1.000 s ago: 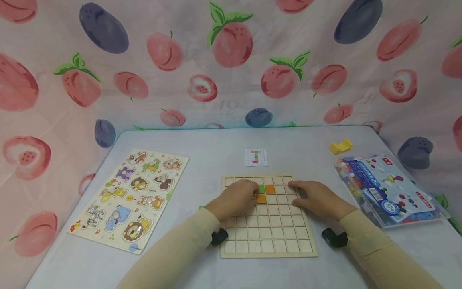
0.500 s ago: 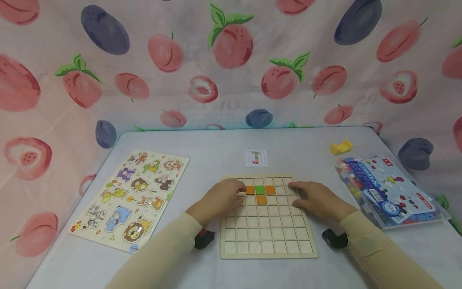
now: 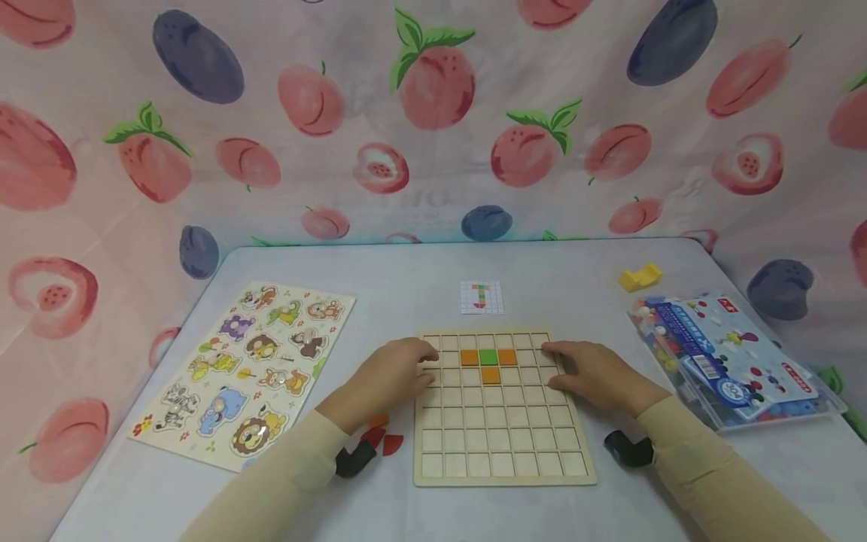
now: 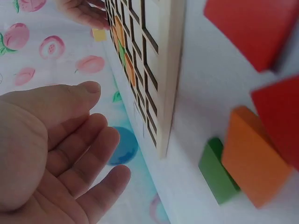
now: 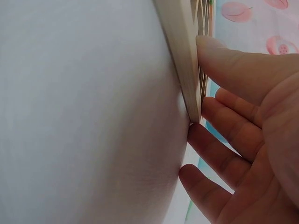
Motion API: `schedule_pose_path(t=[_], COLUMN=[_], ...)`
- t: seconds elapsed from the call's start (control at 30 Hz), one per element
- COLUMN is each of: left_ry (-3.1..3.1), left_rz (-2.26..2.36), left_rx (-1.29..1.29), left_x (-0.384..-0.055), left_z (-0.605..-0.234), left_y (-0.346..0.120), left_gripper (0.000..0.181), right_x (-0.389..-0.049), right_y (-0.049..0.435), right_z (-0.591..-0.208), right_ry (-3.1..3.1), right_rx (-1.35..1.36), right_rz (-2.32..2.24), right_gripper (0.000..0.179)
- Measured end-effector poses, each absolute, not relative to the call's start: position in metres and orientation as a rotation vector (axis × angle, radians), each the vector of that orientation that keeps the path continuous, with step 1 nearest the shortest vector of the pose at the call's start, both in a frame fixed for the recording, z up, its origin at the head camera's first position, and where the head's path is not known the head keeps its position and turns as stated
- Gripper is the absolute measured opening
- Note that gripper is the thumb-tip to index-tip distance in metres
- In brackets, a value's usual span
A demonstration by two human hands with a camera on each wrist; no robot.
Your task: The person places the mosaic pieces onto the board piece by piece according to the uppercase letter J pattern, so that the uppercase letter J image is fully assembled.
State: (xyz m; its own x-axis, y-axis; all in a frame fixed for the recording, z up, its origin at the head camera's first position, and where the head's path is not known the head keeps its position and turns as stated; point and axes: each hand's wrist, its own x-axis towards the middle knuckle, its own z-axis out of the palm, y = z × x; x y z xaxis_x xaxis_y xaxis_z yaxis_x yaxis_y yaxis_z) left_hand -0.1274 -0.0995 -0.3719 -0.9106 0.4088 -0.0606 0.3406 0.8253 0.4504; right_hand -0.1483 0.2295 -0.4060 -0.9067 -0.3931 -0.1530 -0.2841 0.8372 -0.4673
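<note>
**Four tiles point(image 3: 488, 357) sat in the grid board point(image 3: 504, 480)**

At far left, an animal puzzle board point(image 3: 252, 388) lay on the white surface point(image 3: 400, 278). Then came two red pieces point(image 3: 393, 445) and an orange piece point(image 3: 378, 420); only the left wrist view revealed a green piece point(image 4: 217, 170) beside the orange. The grip of the left hand point(image 3: 389, 376) was apart, holding nothing, near the board's left side. Three tiles were orange, one green, beneath a patterned card point(image 3: 482, 297). The grip of the right hand point(image 3: 596, 373) was apart too, touching the right edge; its wrist view showed lower fingers the head view hid. Rightmost lay a yellow piece point(image 3: 640, 276) and a box point(image 3: 734, 357).
</note>
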Motion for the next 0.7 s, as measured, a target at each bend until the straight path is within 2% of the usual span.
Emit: schedule_pose_path(t=[0.37, 0.7], left_ry=[2.896, 2.867], left_rz=[0.631, 0.576], left_rx=[0.566, 0.511], left_x=[-0.121, -0.116], left_z=[-0.373, -0.372], left_y=[-0.116, -0.128], left_gripper=[0.025, 0.035], right_x=[-0.148, -0.148], right_y=[0.231, 0.23], right_z=[-0.407, -0.406], right_ry=[2.778, 2.772], right_rx=[-0.528, -0.517], right_rz=[-0.666, -0.667], right_gripper=[0.058, 0.058])
